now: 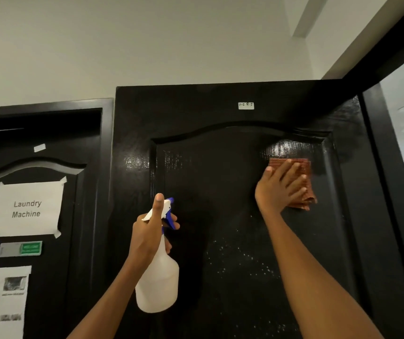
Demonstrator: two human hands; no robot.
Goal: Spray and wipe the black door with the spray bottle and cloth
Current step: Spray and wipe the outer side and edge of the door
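Right hand (279,189) flat, fingers straight, presses brown cloth (302,189) on black door (220,167) (droplets below); left hand (147,236) grips white spray bottle (158,285).

Right hand (279,189) pressing cloth (302,189) on black door (208,167), left hand (147,236) gripping spray bottle (158,282)

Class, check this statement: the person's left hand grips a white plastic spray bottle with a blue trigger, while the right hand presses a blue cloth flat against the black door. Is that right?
Not quite. The head view shows the cloth under the right hand is reddish-brown, not blue. The rest stands: the left hand grips the white plastic spray bottle, and the cloth lies flat against the black door.
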